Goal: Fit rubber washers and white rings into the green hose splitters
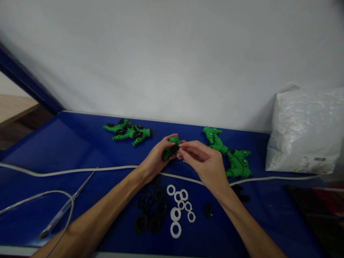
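Centrally, left hand [156, 154] gripping a green plastic fitting [174, 139], right hand [206, 160] pinching a tiny pale piece [178, 152] beside it, blue worktop [80, 143] beneath.

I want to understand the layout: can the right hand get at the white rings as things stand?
Probably yes: the white rings lie uncovered on the table, near the right hand. Its fingers, though, are busy at the green part in the left hand.

Forward passage is blocked by the wall [172, 71]; the right side is obstructed by fittings [238, 165] and a bag [305, 132]. The tabletop [67, 143] is crossed by a cable [113, 168]. Free room is noted at far left, behind the cable.
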The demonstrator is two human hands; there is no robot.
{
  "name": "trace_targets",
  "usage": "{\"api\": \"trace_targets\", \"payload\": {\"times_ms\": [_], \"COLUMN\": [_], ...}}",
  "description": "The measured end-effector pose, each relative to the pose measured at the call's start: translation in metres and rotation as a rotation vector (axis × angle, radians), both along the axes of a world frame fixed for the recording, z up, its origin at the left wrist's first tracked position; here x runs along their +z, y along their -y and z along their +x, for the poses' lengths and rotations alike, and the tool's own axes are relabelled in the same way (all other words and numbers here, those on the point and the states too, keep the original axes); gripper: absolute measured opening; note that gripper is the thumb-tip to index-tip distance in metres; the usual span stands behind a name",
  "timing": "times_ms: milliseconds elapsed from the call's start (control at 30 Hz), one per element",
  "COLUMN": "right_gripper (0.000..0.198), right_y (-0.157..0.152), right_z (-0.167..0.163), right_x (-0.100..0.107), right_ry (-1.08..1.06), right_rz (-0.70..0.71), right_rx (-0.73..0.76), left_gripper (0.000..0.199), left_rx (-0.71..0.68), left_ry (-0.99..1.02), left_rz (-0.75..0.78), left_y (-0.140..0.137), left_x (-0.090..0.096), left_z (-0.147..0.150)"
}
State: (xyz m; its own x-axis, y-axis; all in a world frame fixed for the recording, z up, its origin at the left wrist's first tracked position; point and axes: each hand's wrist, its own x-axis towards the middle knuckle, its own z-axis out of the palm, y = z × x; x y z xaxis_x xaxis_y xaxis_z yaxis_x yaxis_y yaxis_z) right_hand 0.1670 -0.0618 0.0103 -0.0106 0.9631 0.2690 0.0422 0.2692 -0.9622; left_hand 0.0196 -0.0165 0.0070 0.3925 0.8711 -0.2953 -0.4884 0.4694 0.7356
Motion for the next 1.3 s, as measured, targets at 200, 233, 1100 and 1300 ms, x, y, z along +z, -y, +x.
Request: {"api": "trace_targets", "payload": {"times_ms": [200,233,1100,1300], "right_gripper": [0.008,0.007,0.021,0.028], "right_y": [0.001,0.001,0.000,0.000], "right_z": [-0.003,-0.003,0.001,-0.001], "right_x": [-0.002,-0.003,0.004,0.002], "right_ry": [0.056,0.064,0.010,0.010], "right_rz": [0.020,0.026,-0.241,-0.248], "right_rx": [-0.076,-0.081,-0.032,-0.048], "left_gripper": [0.034,0.034,0.043,0.044], "left_rx": [0.004,0.002,-0.051,-0.049], "left_ry": [-0.042,-0.043,-0.128,-0.115], "left_rz": [-0.012,-0.014,0.190,0.212], "left_y": [0.004,0.004,0.006,0.006], "left_x": [0.005,0.005,-0.009,-0.012], "left_z": [0.003,0.003,0.000,0.000]}}
